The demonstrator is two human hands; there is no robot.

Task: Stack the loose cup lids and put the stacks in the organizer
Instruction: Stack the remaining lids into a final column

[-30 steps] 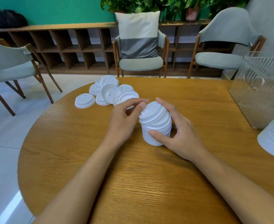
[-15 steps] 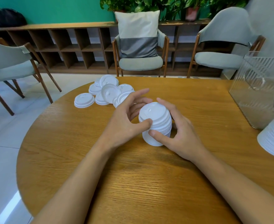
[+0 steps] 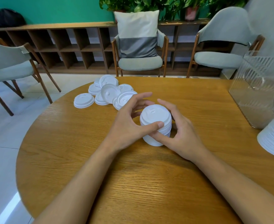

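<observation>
Loose cup lids heaped far left on round wooden table; clear ribbed organizer at right edge, tall lid pile in front of it (cut off by frame); lid stack upright mid-table; left hand cups it, thumb pressing near side; right hand curls round other side, thumb at base; stack well apart from organizer and table edges.

Stack: lid stack upright on table.
L: left hand, thumb on its front, fingers arched behind.
R: right hand wraps its rt side.
Loose: loose lids heaped behind-left.
</observation>
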